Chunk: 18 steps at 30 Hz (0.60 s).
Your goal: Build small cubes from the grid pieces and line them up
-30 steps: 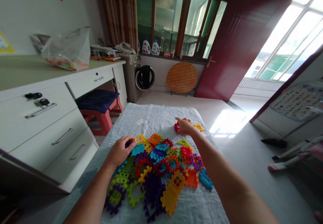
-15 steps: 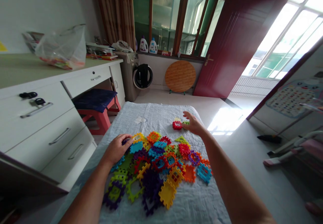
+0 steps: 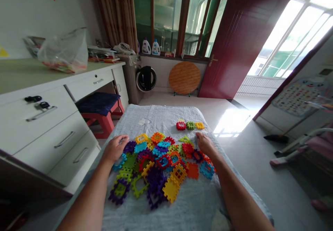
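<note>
A pile of colourful notched plastic building blocks (image 3: 158,158) lies on the cloth-covered surface before me. My left hand (image 3: 114,149) rests at the pile's left edge beside a purple block (image 3: 129,147), its fingers loosely bent, thumb apart, nothing seen in it. At the pile's far right side, my right hand (image 3: 205,143) has its fingers curled in, and nothing shows in them. Just beyond it a red block (image 3: 181,125), a green block (image 3: 190,125) and a yellow block (image 3: 199,125) form a row. Near the right forearm lies a blue window-shaped block (image 3: 207,170).
A pale blue cloth (image 3: 156,116) covers the surface. White drawers (image 3: 59,133) and a stool with a dark seat (image 3: 97,103) stand to the left. Farther back are a washing machine (image 3: 132,71), a round wooden board (image 3: 184,78) and a red door (image 3: 241,33).
My right hand has drawn back towards me from the row, its fingers curling, uncovering the green and yellow blocks. My left hand has moved left, off the yellow block at the pile's edge.
</note>
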Tool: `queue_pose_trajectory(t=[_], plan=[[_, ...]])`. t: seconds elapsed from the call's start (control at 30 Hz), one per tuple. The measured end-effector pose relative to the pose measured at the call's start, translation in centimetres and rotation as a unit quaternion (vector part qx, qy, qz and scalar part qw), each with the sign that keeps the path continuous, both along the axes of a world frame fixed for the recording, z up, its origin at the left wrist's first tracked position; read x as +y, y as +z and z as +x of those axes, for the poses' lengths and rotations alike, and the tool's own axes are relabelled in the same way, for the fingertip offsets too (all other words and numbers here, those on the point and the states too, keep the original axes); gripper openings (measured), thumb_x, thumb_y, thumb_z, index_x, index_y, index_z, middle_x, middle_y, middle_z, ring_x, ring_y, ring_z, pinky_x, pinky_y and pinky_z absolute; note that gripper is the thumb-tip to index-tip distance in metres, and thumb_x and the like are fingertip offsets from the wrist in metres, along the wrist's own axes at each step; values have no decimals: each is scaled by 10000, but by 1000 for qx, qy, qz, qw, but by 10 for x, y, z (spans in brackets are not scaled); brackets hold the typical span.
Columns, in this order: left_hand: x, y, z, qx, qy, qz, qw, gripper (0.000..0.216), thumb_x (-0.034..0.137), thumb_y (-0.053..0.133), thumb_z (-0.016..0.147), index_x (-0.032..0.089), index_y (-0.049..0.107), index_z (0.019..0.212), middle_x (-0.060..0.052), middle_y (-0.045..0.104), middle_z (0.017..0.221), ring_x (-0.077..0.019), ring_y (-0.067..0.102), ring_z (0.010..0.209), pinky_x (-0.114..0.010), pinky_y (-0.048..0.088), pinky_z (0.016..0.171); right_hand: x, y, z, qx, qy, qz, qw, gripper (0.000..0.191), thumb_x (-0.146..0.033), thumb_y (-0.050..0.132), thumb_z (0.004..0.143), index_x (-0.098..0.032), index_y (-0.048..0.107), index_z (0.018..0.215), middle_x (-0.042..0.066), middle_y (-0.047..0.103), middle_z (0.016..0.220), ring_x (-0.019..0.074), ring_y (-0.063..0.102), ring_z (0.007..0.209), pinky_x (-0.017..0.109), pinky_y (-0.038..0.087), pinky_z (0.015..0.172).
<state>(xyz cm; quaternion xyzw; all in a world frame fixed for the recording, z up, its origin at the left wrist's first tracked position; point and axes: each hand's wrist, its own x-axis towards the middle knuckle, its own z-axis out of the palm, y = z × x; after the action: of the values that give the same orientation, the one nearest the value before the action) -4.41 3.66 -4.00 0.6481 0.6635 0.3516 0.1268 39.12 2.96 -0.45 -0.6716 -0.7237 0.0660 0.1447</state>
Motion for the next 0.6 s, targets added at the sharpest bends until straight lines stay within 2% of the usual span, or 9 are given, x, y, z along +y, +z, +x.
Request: queue_pose_trajectory(t=[0.23, 0.47, 0.6], plan=[[-1, -4, -2, 27, -20, 5, 999, 440, 534, 430, 786, 180, 663, 908, -88, 681, 1023, -237, 606, 1013, -316, 444, 924, 3, 8, 3, -4, -9, -19, 1000, 328, -105, 393, 803, -182, 641, 1005, 86, 694, 925, 192, 610, 872, 243, 377, 702], [1, -6, -3, 56, 0, -6, 998, 433, 531, 447, 777, 193, 675, 921, -84, 668, 1043, -244, 599, 1019, -330, 439, 926, 5, -1, 3, -15, -25, -1, 1000, 332, -109, 418, 792, -194, 650, 1014, 87, 693, 914, 205, 614, 870, 266, 391, 733], [2, -6, -2, 67, 18, -20, 997, 430, 530, 456, 769, 203, 686, 929, -80, 659, 1065, -248, 597, 1028, -332, 443, 920, 0, -2, 1, 7, -20, 27, 999, 302, -150, 421, 826, -187, 642, 1028, 98, 685, 946, 218, 601, 924, 302, 403, 801]])
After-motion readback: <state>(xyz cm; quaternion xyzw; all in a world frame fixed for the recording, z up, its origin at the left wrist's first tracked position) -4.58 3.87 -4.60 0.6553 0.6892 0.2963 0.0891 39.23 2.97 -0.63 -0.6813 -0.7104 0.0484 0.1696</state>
